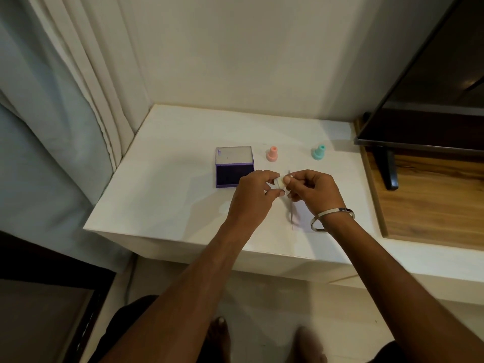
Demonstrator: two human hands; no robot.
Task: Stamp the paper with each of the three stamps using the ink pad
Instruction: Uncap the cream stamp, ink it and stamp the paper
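**Two Hands, One Small White Stamp**

Both arms stretched forward over the white table (162,163), meeting in the middle. Left hand (252,195) curled, fingers pinched around a white stamp (279,183). Right hand (313,191) curled too, thumb and fingertips touching the same stamp from the other side; silver bangle (332,219) on that wrist. Stamp lying sideways between the two hands, long way running left to right; too hidden to tell which end faces where. Ink pad (234,166) open, just left of the left hand, lid up at the back. Pink stamp (272,153) and teal stamp (319,152) standing upright behind the hands, apart from each other. Paper (301,221) hard to see on the white top under the right hand.
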